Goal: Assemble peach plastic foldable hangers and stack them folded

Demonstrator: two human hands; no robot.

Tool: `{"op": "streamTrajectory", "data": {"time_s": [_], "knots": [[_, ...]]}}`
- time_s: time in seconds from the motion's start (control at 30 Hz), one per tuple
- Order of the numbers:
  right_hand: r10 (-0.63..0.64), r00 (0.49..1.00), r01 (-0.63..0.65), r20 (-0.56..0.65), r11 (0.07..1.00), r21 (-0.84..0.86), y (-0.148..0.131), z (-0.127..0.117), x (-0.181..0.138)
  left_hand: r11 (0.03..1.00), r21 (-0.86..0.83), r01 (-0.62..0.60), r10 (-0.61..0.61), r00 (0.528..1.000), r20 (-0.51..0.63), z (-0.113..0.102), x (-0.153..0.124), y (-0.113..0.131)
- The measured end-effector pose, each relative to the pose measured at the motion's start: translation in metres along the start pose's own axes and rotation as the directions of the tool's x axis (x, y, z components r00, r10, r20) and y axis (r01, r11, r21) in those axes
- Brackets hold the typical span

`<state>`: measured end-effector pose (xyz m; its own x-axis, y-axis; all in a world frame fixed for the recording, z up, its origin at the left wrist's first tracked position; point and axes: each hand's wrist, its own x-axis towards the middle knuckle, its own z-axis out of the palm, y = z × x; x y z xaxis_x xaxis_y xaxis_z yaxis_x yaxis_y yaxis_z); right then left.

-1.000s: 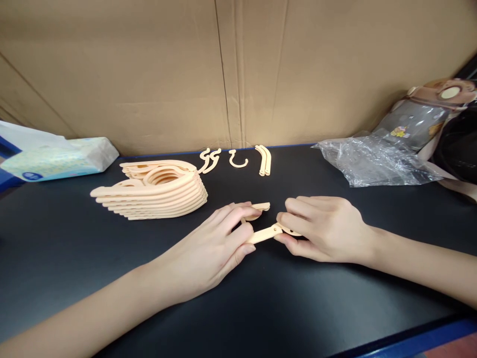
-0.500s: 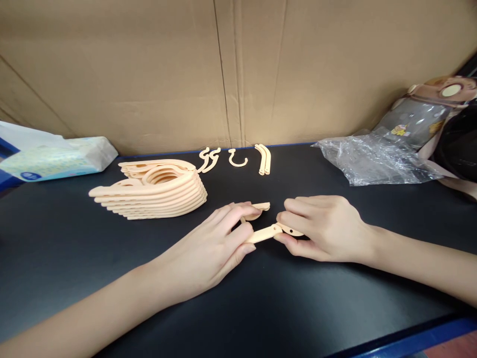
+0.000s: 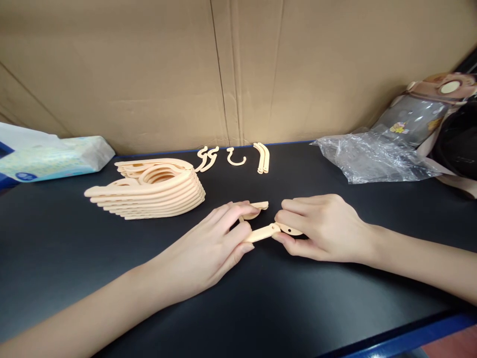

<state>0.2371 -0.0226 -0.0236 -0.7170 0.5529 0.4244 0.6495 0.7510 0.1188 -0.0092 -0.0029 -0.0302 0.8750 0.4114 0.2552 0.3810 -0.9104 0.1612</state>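
Both hands rest on a black table [image 3: 261, 308] and pinch peach plastic hanger parts between them. My left hand [image 3: 208, 248] grips one arm piece [image 3: 261, 232] between thumb and fingers, with another curved piece [image 3: 259, 205] poking out past its fingertips. My right hand [image 3: 322, 226] pinches the joined piece [image 3: 288, 229] where it meets the left one. Most of the right-hand part is hidden under the fingers.
A stack of folded peach hangers [image 3: 149, 191] lies to the left. Loose hooks [image 3: 204, 158], a single hook [image 3: 235, 158] and curved arm pieces [image 3: 262, 158] lie by the cardboard wall [image 3: 223, 69]. A tissue pack [image 3: 52, 156] sits far left, a crumpled plastic bag [image 3: 372, 156] and bottle [image 3: 421, 114] at the right.
Hardly anything differs: both hands keep the same grip on the parts. The whole view has shifted slightly to the left.
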Motion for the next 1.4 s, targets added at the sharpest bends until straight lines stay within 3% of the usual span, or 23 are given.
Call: {"op": "streamTrajectory", "data": {"time_s": [0.57, 0.77, 0.97, 1.2, 1.4], "knots": [[-0.014, 1.0, 0.014, 0.004, 0.998, 0.054, -0.0005, 0.0018, -0.0006, 0.998, -0.052, 0.021, -0.02, 1.0, 0.016, -0.0014, -0.0004, 0.0006], [-0.1, 0.983, 0.062, 0.153, 0.97, 0.236, 0.0007, 0.0, -0.0024, 0.937, -0.246, 0.25, -0.269, 0.962, -0.048, -0.0006, -0.0019, 0.0002], [-0.161, 0.97, 0.071, 0.185, 0.908, 0.414, -0.0029, -0.0038, 0.0005, 0.845, -0.416, 0.335, -0.402, 0.912, -0.083, 0.0011, 0.0, -0.0028], [-0.142, 0.983, 0.074, 0.117, 0.888, 0.453, 0.0, -0.0052, 0.0036, 0.871, -0.36, 0.334, -0.409, 0.899, -0.155, 0.0019, 0.0002, -0.0013], [-0.13, 0.978, 0.045, 0.166, 0.898, 0.438, 0.0035, -0.0046, 0.0021, 0.889, -0.305, 0.341, -0.408, 0.893, -0.192, 0.0022, -0.0009, 0.0]]}}
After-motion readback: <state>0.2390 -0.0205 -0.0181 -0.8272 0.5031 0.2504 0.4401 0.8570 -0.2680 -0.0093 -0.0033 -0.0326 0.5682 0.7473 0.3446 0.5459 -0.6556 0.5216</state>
